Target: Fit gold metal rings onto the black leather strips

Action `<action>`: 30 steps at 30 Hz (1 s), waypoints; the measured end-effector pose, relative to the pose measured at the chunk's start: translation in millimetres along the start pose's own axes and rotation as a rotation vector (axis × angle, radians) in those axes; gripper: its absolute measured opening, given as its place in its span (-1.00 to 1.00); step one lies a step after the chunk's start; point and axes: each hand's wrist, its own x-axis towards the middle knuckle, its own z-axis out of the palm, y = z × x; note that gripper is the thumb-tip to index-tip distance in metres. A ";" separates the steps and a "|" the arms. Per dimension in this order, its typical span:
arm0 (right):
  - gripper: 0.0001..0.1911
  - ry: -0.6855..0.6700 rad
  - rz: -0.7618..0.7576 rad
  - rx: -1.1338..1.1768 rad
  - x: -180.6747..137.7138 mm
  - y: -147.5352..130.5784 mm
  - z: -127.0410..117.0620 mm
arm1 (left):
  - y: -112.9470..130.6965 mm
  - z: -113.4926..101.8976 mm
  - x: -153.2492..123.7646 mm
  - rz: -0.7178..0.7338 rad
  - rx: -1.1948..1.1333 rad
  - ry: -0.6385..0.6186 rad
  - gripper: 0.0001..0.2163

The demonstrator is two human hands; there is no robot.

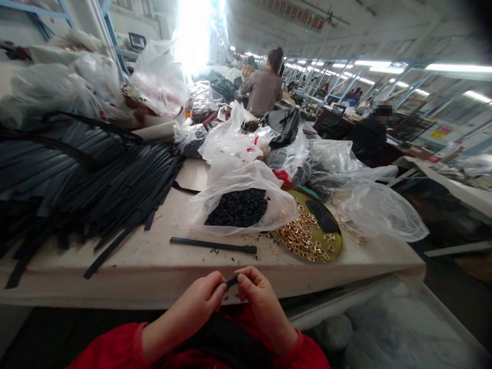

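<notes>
My left hand [202, 302] and my right hand [259, 300] meet just in front of the table's near edge. Both pinch the end of a small black strap piece [231, 280] between thumb and fingers. The rest of that piece is hidden below my hands. On the table right ahead lies a single black strap [213, 245]. Behind it a clear plastic bag [226, 192] holds several small black loops [238, 207]. To the right a round tray [336, 245] carries several gold metal buckles [302, 236] and a dark flat object [322, 215].
A big heap of black straps [84, 184] covers the table's left side. More clear plastic bags [369, 205] crowd the back and right. A person in a brown top [264, 89] stands further back, another sits at right. A white bag [384, 333] lies on the floor at lower right.
</notes>
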 end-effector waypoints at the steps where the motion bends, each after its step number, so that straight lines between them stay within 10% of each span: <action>1: -0.77 -0.008 0.006 0.034 0.5 1.2 0.8 | -0.2 -0.3 1.2 0.016 0.006 0.023 -0.76; 6: -0.78 0.024 0.003 0.070 7.4 6.2 0.3 | -2.2 -0.8 8.0 -0.070 -0.154 -0.148 -0.74; 12: -0.71 -0.092 0.001 -0.098 12.0 3.3 -5.2 | -0.8 -1.2 27.1 -0.028 -0.153 -0.065 -0.57; 15: -0.73 0.043 -0.213 -0.549 26.6 -20.1 -51.6 | 0.6 -8.5 36.3 -0.046 -0.149 -0.100 -0.70; 18: -0.72 0.518 -0.458 -0.956 56.1 -49.4 -129.2 | 0.4 -13.9 42.0 -0.060 -0.150 -0.062 -0.76; 23: -0.44 0.779 -0.446 -1.114 105.3 -63.5 -214.6 | -7.0 -10.4 45.4 -0.094 -0.228 -0.048 -0.73; 30: -0.52 0.787 -0.473 -1.147 143.6 -39.5 -181.8 | -17.7 5.9 48.8 -0.122 -0.332 0.024 -0.63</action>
